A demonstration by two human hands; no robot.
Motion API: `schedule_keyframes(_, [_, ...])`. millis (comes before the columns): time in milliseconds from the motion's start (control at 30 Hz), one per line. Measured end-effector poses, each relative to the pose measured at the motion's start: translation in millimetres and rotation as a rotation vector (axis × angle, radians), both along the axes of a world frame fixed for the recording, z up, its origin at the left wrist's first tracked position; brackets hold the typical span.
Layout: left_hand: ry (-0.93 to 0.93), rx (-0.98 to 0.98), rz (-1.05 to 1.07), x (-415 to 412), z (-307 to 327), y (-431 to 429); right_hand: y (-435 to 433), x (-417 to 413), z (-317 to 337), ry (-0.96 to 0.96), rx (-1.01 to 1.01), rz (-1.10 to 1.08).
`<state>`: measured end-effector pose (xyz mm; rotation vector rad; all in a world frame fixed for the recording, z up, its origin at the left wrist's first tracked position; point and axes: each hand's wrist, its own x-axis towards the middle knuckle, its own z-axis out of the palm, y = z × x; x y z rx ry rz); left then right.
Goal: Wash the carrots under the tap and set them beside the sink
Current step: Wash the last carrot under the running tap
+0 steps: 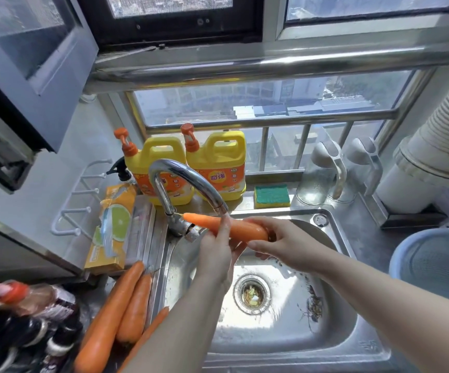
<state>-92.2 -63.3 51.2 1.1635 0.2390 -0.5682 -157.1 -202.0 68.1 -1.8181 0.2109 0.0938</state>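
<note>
Four carrots in play! One carrot (244, 228) is up in both hands, lying level, its thin tip pointing left and its middle right beneath the spout of the single tap (185, 176). Three more carrots lie down and left of the fingers on the steel surface (358, 232): a long one (110, 319), a shorter one (135, 310) touching it, and a third (150, 329) half hidden behind the left forearm.

Beyond the fingers stand two yellow detergent bottles (161, 168) (223, 160), side by side. Right of them lie one green-and-yellow sponge (271, 196) and two clear jugs (320, 173) (363, 168); what they contain I cannot tell.

Below the fingers, the sink (285, 343) has one drain strainer (251, 293) with pale food scraps in it, and dark debris lies right of that. Far right sits one blue basin (433, 262).

Now the grip: the left hand (218, 251) comes up from below, its fingers (224, 227) wrapped round the carrot's middle. The right hand (285, 243) reaches in from the right, fingers (261, 246) curled round the thick end.
</note>
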Motion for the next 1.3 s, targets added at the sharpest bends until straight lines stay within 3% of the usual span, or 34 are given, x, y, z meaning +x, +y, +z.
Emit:
schedule_keyframes(400, [0.033, -0.152, -0.18, 9, -3, 23, -5, 3, -3, 0.146, 0.382, -0.007])
schedule_keyframes(600, [0.075, -0.141, -0.112, 11, -1, 21, -2, 12, 1, 0.187, 0.453, 0.008])
schedule_keyframes(667, [0.072, -0.127, -0.088, 10, 3, 17, -1, 13, 2, 0.168, 0.456, 0.002])
schedule_keyframes(800, [0.071, -0.102, -0.023, 10, 5, 13, 5, 11, -4, 0.1, 0.202, 0.021])
schedule_keyframes(1000, [0.002, -0.058, -0.065, 8, -2, 21, 3, 11, -7, 0.184, 0.415, -0.01])
schedule_keyframes(1300, [-0.009, -0.087, -0.122, 5, -4, 20, -6, 14, -1, 0.189, 0.406, 0.047])
